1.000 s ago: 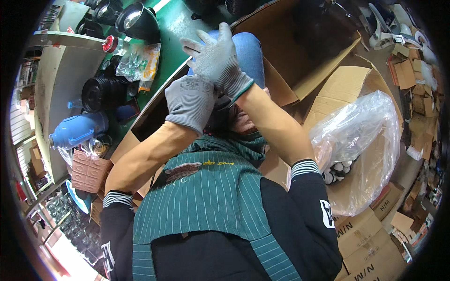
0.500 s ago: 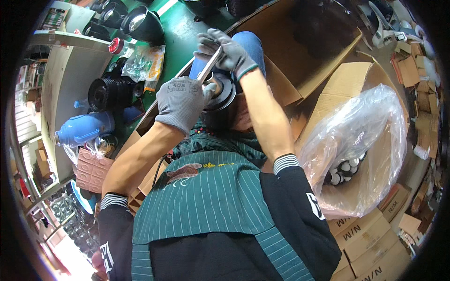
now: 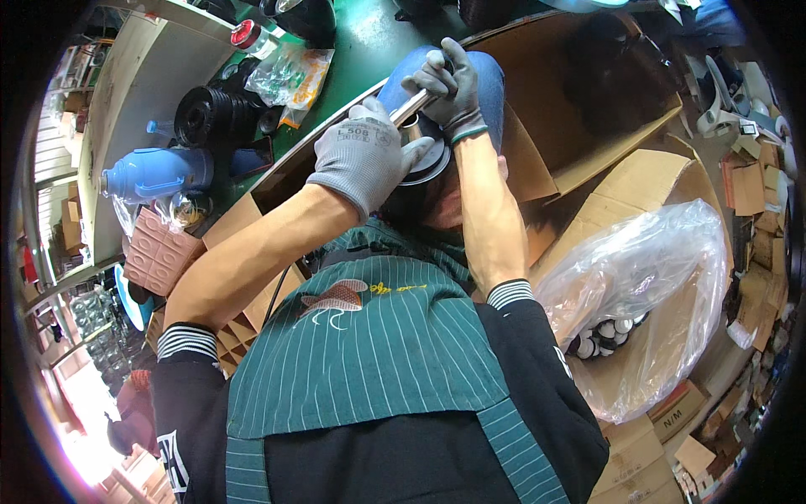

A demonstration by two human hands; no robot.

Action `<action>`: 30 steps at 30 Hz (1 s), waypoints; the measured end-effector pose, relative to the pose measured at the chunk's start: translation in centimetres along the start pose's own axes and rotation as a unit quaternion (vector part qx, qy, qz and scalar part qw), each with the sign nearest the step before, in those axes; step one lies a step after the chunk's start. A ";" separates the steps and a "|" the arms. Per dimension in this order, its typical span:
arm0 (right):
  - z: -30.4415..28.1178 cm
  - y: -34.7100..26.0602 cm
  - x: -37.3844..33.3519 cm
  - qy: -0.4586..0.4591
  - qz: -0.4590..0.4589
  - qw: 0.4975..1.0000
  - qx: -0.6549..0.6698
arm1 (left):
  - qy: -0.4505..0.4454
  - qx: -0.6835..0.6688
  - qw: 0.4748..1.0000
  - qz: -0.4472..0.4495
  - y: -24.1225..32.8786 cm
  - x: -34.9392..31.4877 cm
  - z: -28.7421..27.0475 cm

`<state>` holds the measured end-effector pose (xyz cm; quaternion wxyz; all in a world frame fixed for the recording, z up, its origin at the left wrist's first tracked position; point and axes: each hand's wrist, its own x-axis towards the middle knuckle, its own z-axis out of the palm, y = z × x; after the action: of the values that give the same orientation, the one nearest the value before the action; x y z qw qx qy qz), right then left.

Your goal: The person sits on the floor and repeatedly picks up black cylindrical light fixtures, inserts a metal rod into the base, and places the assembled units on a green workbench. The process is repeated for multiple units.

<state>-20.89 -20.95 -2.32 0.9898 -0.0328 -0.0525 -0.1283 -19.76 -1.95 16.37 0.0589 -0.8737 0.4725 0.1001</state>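
My left hand (image 3: 359, 160), in a grey knit glove, is closed around the lower end of a long silvery metal bar tool (image 3: 411, 107); its working end is hidden. My right hand (image 3: 452, 91), gloved alike, curls its fingers at the bar's upper end. Beneath the left hand's thumb lies a black round part with a shiny rim (image 3: 428, 165), tilted and held near my lap. A metal neck stands up from its middle, and my left hand covers much of it.
On the green bench (image 3: 365, 50) to the left lie a clear plastic bag (image 3: 285, 76), stacked black discs (image 3: 206, 116) and a blue flask (image 3: 159, 172). At right, a carton lined with a clear bag (image 3: 663, 252) holds several small black-and-white parts (image 3: 606, 336). An open cardboard box (image 3: 579, 109) stands ahead.
The head view has shifted, so the hands appear further right. My right fingers, stretched out before, are now curled at the bar's end. My left hand covers more of the round part.
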 end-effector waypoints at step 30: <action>3.8 2.2 -2.2 0.130 -0.079 0.988 -0.005 | -0.116 -0.092 0.988 0.050 -3.9 3.9 1.0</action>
<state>-22.83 -18.00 1.11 0.9747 -0.0168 0.0749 -0.2098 -14.54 -2.84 14.56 0.0276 -0.8332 0.4942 0.2467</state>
